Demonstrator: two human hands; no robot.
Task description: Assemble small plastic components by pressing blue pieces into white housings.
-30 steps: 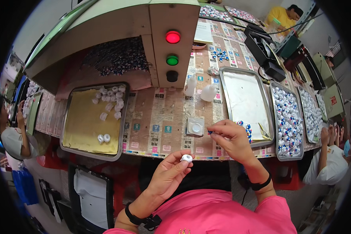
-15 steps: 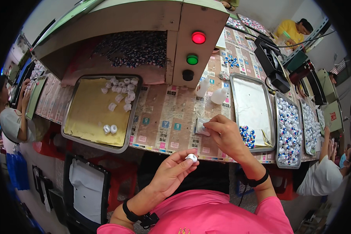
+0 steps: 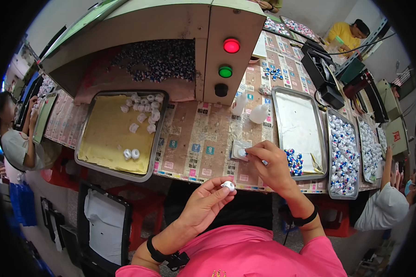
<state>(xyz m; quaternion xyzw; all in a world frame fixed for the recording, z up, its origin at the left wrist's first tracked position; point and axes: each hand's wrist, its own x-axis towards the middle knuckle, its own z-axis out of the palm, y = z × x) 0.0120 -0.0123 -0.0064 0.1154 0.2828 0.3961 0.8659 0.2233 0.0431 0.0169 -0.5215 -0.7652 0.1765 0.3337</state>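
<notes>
My left hand (image 3: 205, 203), in front of the table edge, pinches a small rounded white piece (image 3: 228, 185) with dark spots between thumb and fingertips. Over the table, the thumb and fingers of my right hand (image 3: 269, 159) are drawn together; what they hold, if anything, is too small to make out. Its fingertips are at the right side of a small square pad (image 3: 240, 150) with a whitish round patch on it. Just right of that hand, several small blue, white and red pieces (image 3: 293, 161) lie in the near end of a paper-lined metal tray (image 3: 300, 120).
A yellow-lined tray (image 3: 111, 134) with white pieces is at left, below a large machine housing (image 3: 227, 27) with red and green lights. Two white bottles (image 3: 259, 113) stand behind the pad. Full trays (image 3: 342, 157) line the right. Co-workers sit at both sides and at the back.
My right hand has shifted slightly right and down, so more of the pad and its round patch shows. My left hand still holds the white piece, turned a little.
</notes>
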